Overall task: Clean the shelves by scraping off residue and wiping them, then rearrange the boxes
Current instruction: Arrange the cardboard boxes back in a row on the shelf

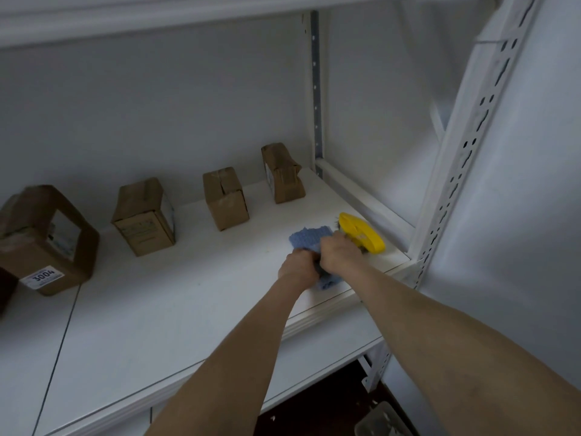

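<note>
My forearms (239,357) stretched toward two o'clock, left hand (297,268) clenching the blue woven cloth (306,239), right hand (339,253), hold unclear, beside the yellow plastic tool (361,231); short firm strokes seemed wisest.

Place: a storeroom or stockroom, going by the racking and the labelled cartons.
Racking: white metal, with a front upright (462,171) punched with rows of keyhole slots and a perforated back post (316,89).
Boards: a plain white shelf (157,325), with an upper shelf (125,17) above it.
Stock: four brown cardboard boxes (224,198), taped and spaced apart along the back.
Label: a white sticker (42,276) on the leftmost box reads 3004.
Walls: a bare, pale wall (157,105) behind the rack.
</note>
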Action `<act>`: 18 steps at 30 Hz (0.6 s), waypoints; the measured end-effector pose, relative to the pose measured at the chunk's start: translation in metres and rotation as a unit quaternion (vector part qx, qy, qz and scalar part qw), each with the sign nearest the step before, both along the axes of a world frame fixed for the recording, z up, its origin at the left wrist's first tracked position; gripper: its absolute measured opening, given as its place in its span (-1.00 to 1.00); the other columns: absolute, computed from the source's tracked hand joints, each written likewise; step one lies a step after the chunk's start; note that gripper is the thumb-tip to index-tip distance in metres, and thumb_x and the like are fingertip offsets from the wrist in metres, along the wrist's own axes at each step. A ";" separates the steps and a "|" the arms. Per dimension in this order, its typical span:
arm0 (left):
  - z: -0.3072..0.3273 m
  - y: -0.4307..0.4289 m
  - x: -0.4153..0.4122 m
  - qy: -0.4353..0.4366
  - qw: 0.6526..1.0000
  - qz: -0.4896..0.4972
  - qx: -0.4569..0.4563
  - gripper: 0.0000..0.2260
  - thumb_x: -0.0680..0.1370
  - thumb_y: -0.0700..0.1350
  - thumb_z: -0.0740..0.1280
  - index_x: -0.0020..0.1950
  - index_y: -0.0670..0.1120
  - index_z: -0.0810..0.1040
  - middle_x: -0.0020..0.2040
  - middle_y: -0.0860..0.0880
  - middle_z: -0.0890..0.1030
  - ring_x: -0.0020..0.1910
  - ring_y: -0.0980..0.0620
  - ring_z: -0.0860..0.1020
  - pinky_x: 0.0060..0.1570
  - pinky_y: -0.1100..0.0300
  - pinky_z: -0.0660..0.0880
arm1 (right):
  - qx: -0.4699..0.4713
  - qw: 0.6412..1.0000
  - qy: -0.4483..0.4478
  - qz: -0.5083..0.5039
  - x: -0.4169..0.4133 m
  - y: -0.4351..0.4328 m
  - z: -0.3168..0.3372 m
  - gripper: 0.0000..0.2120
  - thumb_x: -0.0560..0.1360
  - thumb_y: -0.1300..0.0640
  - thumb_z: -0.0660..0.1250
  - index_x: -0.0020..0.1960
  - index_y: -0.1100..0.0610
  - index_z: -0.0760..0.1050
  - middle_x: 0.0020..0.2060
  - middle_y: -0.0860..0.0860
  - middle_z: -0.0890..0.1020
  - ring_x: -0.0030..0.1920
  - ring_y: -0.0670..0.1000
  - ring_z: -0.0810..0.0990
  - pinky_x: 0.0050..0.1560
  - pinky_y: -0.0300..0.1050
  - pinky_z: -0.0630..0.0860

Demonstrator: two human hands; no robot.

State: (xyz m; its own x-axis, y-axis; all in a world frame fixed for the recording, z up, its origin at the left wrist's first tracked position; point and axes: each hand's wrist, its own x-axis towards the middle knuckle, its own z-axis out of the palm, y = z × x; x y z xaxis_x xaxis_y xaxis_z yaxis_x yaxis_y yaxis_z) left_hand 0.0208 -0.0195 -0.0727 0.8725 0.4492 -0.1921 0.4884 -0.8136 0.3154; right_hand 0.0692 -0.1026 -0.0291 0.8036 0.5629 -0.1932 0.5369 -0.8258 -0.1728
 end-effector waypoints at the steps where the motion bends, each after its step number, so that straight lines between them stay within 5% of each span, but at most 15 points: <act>1: 0.002 -0.002 -0.003 -0.011 1.000 0.012 0.008 -0.79 0.54 -0.09 0.25 0.11 -0.11 0.55 0.11 -0.13 0.55 0.08 -0.13 0.53 0.02 0.09 0.48 | 0.009 1.000 0.005 0.009 0.000 0.001 -0.001 -0.65 0.57 0.15 0.24 0.33 0.20 0.41 0.29 0.18 0.40 0.27 0.17 0.43 0.19 0.00 0.46; 9: 0.006 0.002 -0.006 0.037 0.999 0.032 -0.018 -0.71 0.47 0.05 0.29 0.12 -0.05 0.57 0.10 -0.11 0.58 0.07 -0.07 0.52 0.04 0.09 0.50 | -0.038 0.998 0.039 0.024 0.002 0.010 -0.004 -0.61 0.59 0.10 0.24 0.38 0.22 0.39 0.37 0.15 0.40 0.36 0.15 0.38 0.32 -0.04 0.37; 13: 0.021 0.008 -0.015 0.002 0.997 0.073 0.012 -0.70 0.53 -0.06 0.25 0.25 -0.05 0.50 0.18 -0.14 0.49 0.20 -0.12 0.47 0.14 0.03 0.49 | 0.005 0.999 -0.022 0.042 0.003 0.017 0.002 -0.62 0.57 0.06 0.25 0.35 0.17 0.41 0.32 0.13 0.42 0.31 0.15 0.41 0.23 -0.01 0.43; 18: 0.045 0.028 -0.036 -0.064 0.986 0.130 0.081 -0.67 0.58 -0.12 0.27 0.35 -0.04 0.43 0.29 -0.09 0.46 0.32 -0.07 0.38 0.17 0.03 0.46 | 0.093 0.991 -0.077 0.050 0.000 0.030 0.020 -0.68 0.59 -0.08 0.18 0.14 0.10 0.57 0.05 0.10 0.61 0.07 0.11 0.56 -0.13 -0.14 0.40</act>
